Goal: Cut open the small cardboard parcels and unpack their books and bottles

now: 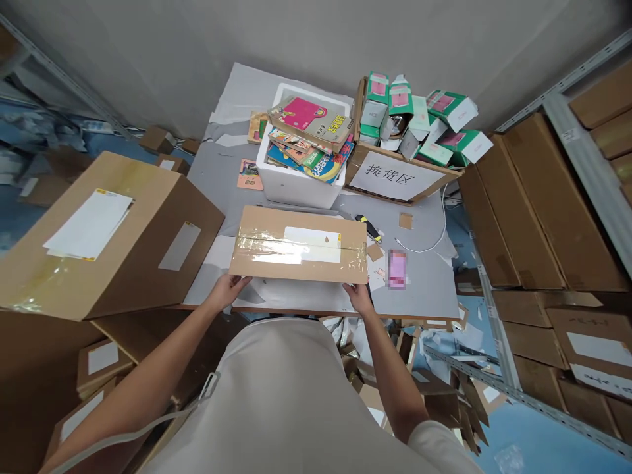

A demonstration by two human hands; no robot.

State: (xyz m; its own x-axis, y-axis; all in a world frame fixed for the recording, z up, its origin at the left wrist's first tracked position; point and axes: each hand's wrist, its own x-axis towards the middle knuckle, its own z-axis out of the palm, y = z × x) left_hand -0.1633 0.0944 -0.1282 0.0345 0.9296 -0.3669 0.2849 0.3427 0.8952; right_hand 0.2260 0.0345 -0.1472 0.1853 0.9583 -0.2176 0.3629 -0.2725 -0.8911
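Note:
A long cardboard box [261,262] sits in front of me at the near side of the table, taped along its top, with a white label [316,236] partly under the clear tape. My left hand [228,290] grips its lower left corner, fingers tucked beneath the near edge. At the opposite near corner, my right hand [359,296] holds the box the same way, its fingertips partly hidden under it. Just beyond the box's right end lies a yellow and black utility knife [369,228].
A white foam box [296,189] of books and a carton [353,174] of green-and-white boxes stand at the back. A pink blurred item [397,270] and a white cable [434,246] lie right. A large carton [133,243] stands left; shelving [498,329] borders the right.

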